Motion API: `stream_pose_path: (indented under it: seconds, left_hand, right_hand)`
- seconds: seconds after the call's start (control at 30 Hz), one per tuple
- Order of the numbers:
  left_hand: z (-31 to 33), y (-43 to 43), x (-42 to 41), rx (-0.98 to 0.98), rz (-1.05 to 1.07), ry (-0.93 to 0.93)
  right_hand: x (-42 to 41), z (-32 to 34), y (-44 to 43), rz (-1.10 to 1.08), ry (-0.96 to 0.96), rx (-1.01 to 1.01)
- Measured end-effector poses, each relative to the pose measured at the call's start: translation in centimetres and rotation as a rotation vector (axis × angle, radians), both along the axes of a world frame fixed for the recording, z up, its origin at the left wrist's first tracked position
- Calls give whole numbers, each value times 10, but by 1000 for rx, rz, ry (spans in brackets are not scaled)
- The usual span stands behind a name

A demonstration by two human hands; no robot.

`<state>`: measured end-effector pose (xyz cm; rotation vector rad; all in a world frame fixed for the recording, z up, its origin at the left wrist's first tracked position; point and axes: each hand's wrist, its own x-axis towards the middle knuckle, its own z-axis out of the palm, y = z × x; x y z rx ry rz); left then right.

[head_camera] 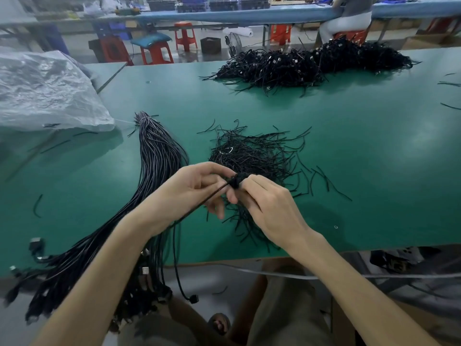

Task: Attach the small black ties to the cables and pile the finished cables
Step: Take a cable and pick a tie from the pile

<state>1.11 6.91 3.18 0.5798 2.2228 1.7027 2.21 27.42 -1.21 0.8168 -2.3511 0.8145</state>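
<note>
My left hand (197, 188) grips one black cable (199, 206) near its end, and the cable runs down over the table's front edge. My right hand (269, 206) pinches a small black tie at the cable's tip (234, 182), where both hands meet. Under and behind my hands lies a loose heap of black ties (252, 156). A bundle of untied cables (157, 156) stretches from mid-table down past the front edge on the left. A big pile of finished cables (311, 63) sits at the far side of the green table (374, 171).
A crumpled clear plastic bag (47, 91) covers the table's left end. Stray ties lie scattered at the right edge (449, 83). Behind the table stand red stools (156, 54), a small fan (233, 43) and another bench where a person (349, 18) sits.
</note>
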Motion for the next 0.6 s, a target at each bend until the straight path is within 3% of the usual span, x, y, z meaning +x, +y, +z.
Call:
stream_pose_path:
  seconds: [0.13,0.23,0.5,0.6]
  left_hand:
    - [-13,17,-5,-379,150,302]
    - [-20,28,-5,-437,263,313]
    - [-26,32,-14,-394,169,-202]
    - [-25,29,-13,-443,87,-296]
  right_hand:
    - [1,-3,-6,23,-24,-67]
    - [1,-7,-5,26,-38,-83]
    - [2,-14,4,37,173,150]
    - [5,-16,8,53,249,228]
